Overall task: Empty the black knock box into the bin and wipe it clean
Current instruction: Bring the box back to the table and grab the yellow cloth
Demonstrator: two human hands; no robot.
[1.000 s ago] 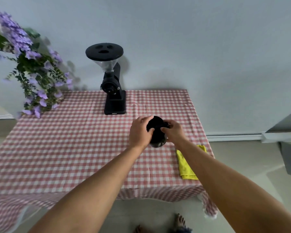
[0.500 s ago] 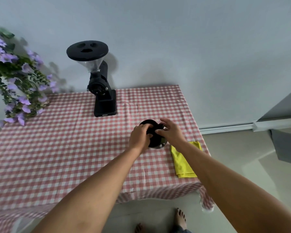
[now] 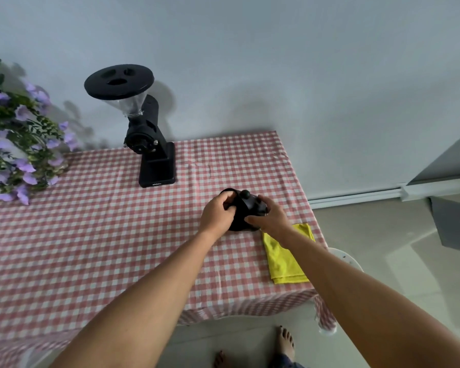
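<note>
The black knock box (image 3: 244, 212) sits on the checked tablecloth (image 3: 117, 235) near the table's right side. My left hand (image 3: 217, 216) grips its left side, fingers curled over the rim. From the right, my right hand (image 3: 270, 217) holds it, fingers across the front. Its black knock bar shows on top between my hands. A folded yellow cloth (image 3: 284, 257) lies just right of the box near the table's front right corner. A white round rim (image 3: 348, 258), possibly the bin, peeks out beyond the table's right edge, mostly hidden by my right forearm.
A black coffee grinder (image 3: 149, 144) with a clear hopper stands at the back of the table. Purple flowers (image 3: 19, 144) hang over the back left corner. A grey box (image 3: 454, 224) sits on the floor at far right. My bare feet (image 3: 284, 343) show below the table's front edge.
The view has shifted left and closer. Both hands have closed more firmly around the knock box, and the box has tilted so its knock bar now shows on top.
</note>
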